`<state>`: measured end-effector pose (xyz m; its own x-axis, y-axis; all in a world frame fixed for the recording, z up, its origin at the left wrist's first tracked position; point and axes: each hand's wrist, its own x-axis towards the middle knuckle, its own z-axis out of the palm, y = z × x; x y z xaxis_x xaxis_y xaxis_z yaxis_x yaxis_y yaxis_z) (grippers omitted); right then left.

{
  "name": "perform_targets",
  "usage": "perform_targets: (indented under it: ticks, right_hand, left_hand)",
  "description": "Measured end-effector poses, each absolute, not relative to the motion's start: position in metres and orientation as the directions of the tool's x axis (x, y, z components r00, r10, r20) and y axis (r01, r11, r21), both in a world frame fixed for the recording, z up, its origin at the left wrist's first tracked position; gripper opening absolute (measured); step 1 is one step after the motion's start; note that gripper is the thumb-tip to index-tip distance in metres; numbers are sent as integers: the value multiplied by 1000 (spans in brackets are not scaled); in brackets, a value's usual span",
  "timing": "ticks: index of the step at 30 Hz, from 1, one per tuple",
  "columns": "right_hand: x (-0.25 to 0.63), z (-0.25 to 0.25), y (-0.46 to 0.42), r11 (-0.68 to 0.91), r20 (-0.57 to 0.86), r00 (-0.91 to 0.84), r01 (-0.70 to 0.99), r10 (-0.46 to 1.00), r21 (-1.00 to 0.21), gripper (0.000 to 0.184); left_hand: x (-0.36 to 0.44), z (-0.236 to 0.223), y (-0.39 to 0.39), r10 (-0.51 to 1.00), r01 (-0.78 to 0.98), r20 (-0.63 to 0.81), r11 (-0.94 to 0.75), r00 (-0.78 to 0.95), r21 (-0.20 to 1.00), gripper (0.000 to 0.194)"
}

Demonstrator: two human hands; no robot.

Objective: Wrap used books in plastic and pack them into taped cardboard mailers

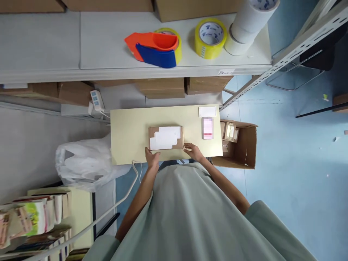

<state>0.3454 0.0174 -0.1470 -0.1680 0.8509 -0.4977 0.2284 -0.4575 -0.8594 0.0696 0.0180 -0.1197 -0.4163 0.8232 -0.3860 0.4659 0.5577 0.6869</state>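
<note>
A small cardboard box [179, 144] lies flat on the pale yellow table [127, 134], with a white label [165, 137] covering much of its top. At the box's near left corner is my left hand [152, 158], fingertips against the corner and thumb held apart. My right hand [193, 151] reaches the near right corner, its fingers loosely bent and apart at the edge. Neither hand is closed round the box. To the right on the table lie a phone with a pinkish screen [207, 128] and a white slip [207, 111].
A shelf [108, 43] above the table's far side bears an orange and blue tape dispenser [154, 47], yellow tape [209, 40] and white rolls [247, 25]. An open carton [247, 145] stands right; a plastic bag [84, 163] and a white cable [126, 195] are left.
</note>
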Motion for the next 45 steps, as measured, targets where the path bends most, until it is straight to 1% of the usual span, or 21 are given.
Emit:
perform_targets:
  ticks: [2, 3, 4, 6, 8, 9, 11, 13, 15, 17, 18, 20, 22, 25, 30, 35, 39, 45]
  right_hand:
    - [362, -145, 25, -430, -468, -161, 223, 869, -875, 34]
    - [372, -144, 30, -417, -450, -143, 214, 881, -883, 34]
    - [385, -143, 37, -406, -434, -116, 202, 894, -891, 34]
    - [412, -141, 53, -396, -408, -36, 181, 912, -900, 37]
    - [442, -141, 70, -384, -380, 59, 171, 923, -907, 43]
    - [456, -141, 79, -373, -362, 96, 167, 927, -913, 47]
    - [482, -144, 97, -346, -320, 169, 162, 932, -924, 56]
    - [501, -148, 114, -334, -291, 231, 177, 928, -926, 62]
    - [513, -157, 131, -343, -284, 279, 196, 917, -919, 65]
    - [519, -168, 146, -375, -303, 316, 197, 899, -906, 68]
    - [519, -175, 154, -396, -322, 329, 191, 888, -898, 70]
    - [519, -188, 167, -438, -359, 349, 181, 866, -881, 73]
    - [518, -200, 176, -458, -375, 359, 182, 855, -870, 75]
    - [517, -213, 184, -455, -362, 369, 203, 856, -867, 73]
    - [519, -222, 186, -443, -337, 368, 256, 867, -859, 62]
    - [518, -225, 181, -432, -323, 362, 277, 874, -859, 66]
    - [516, -225, 180, -432, -317, 356, 311, 879, -847, 67]
    - [513, -222, 176, -407, -289, 358, 316, 888, -857, 64]
  left_hand:
    - [77, -113, 23, 778, 486, -291, 589, -557, 645, 99]
    - [84, -107, 28, 763, 495, -241, 590, -599, 638, 98]
    - [94, -101, 34, 784, 525, -200, 557, -588, 643, 95]
    - [119, -86, 48, 857, 580, -148, 450, -493, 679, 80]
    - [149, -72, 65, 916, 567, -136, 345, -378, 748, 55]
    - [165, -68, 74, 944, 541, -155, 296, -291, 787, 48]
    - [196, -66, 92, 964, 477, -210, 263, -161, 839, 50]
    - [223, -78, 112, 964, 425, -256, 262, -73, 866, 55]
    - [244, -100, 134, 963, 351, -270, 259, -18, 900, 62]
    - [261, -129, 159, 949, 281, -311, 288, 41, 915, 66]
    - [268, -143, 171, 932, 262, -355, 328, 65, 908, 66]
    - [279, -169, 193, 894, 243, -446, 423, 49, 873, 69]
    - [287, -189, 209, 872, 220, -487, 468, 41, 856, 71]
    - [294, -206, 220, 867, 187, -494, 477, 59, 859, 72]
    - [303, -216, 215, 870, 191, -491, 474, 53, 860, 78]
    - [312, -217, 205, 876, 143, -482, 479, -13, 866, 77]
    - [317, -216, 199, 886, 119, -462, 463, -33, 879, 74]
    - [325, -209, 190, 918, 211, -395, 393, -32, 895, 68]
